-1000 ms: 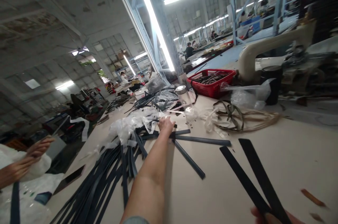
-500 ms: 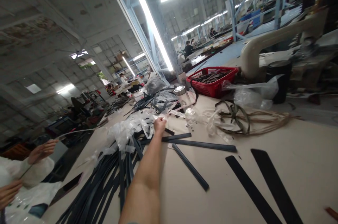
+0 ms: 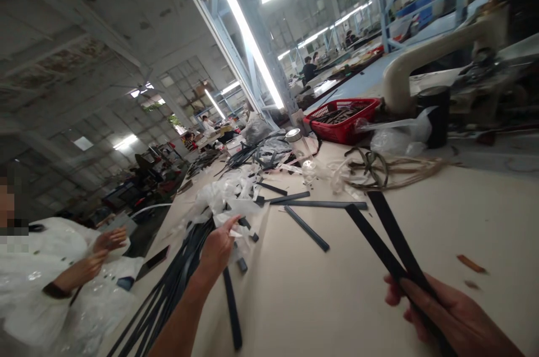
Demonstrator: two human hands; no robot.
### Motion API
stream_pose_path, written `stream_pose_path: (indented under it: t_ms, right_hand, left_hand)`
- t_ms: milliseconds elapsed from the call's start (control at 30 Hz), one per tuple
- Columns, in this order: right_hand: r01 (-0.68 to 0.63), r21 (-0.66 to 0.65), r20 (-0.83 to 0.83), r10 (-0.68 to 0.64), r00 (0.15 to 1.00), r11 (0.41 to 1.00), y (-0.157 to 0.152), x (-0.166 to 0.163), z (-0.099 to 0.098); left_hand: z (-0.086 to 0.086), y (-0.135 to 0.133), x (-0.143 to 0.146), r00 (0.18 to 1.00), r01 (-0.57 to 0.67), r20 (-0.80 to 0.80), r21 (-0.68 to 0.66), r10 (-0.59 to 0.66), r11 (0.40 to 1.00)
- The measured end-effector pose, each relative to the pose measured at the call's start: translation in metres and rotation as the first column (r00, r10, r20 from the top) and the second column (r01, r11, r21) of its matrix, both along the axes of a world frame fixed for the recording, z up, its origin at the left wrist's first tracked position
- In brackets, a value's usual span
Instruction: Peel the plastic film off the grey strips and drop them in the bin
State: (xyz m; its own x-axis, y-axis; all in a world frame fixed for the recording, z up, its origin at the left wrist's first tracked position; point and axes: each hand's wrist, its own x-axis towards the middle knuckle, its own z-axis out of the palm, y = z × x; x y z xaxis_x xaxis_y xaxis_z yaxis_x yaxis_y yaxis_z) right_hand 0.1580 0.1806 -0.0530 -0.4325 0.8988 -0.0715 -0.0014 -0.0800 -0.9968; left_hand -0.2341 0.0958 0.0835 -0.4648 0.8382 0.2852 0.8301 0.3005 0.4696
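At the lower right, my right hand [image 3: 438, 312] is closed round two flat black strips [image 3: 400, 239], which fan apart toward their far ends above the table. My left hand [image 3: 217, 250] reaches in from the bottom, its fingers pinched at a thin clear plastic film [image 3: 242, 210]. Beneath and beside the left forearm lies a bundle of long black strips [image 3: 168, 289]. Several shorter black strips lie just beyond the left hand, one of them a ribbed strip [image 3: 306, 228] lying slantwise mid-table.
Crumpled plastic [image 3: 214, 191] covers the bundle's far end. A clear bottle [image 3: 298, 146], a red basket [image 3: 343, 121] of dark pieces and coiled straps [image 3: 370, 169] stand farther back. On the left a co-worker [image 3: 46, 267] in white sits beside a phone [image 3: 155, 257] at the table's edge.
My left hand has drawn back toward me and left, shifting plastic and short strips. My right hand has come into view, and the two flat black strips are now in it, off the table.
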Motion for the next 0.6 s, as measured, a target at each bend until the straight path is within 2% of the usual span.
stream_pose_path:
  t_ms: [67,100,167,233,300,400,500,600]
  right_hand:
    - [0.009,-0.010,-0.042,-0.010,0.999,1.000,0.001,0.003,0.015]
    - [0.032,-0.016,-0.066,-0.033,0.997,0.999,0.001,0.004,0.020]
    - [0.049,-0.053,-0.106,-0.054,0.993,0.997,-0.002,0.006,0.030]
    - [-0.006,-0.107,-0.155,-0.011,0.988,0.994,-0.009,0.005,0.038]
    - [-0.120,-0.130,-0.230,0.088,0.969,0.984,-0.021,-0.002,0.047]
    - [-0.340,-0.056,-0.330,0.304,0.894,0.939,-0.042,-0.025,0.061]
    - [-0.542,0.041,-0.337,0.522,0.783,0.839,-0.058,-0.062,0.071]
    - [-0.657,0.115,-0.303,0.657,0.691,0.745,-0.064,-0.096,0.076]
  left_hand:
    - [-0.014,-0.028,0.006,0.953,-0.104,-0.297,-0.171,0.050,0.980]
    - [-0.018,-0.039,0.007,0.929,-0.126,-0.365,-0.179,0.052,0.976]
    - [-0.021,-0.058,0.007,0.910,-0.045,-0.414,-0.106,-0.003,0.993]
    - [-0.018,-0.071,0.010,0.885,0.122,-0.453,0.000,-0.109,0.993]
    - [-0.010,-0.078,0.018,0.834,0.272,-0.510,0.044,-0.212,0.961]
    - [0.003,-0.079,0.039,0.744,0.410,-0.583,0.012,-0.327,0.912]
    - [0.009,-0.073,0.061,0.680,0.482,-0.613,-0.041,-0.403,0.875]
    - [0.010,-0.066,0.073,0.647,0.526,-0.621,-0.054,-0.441,0.848]
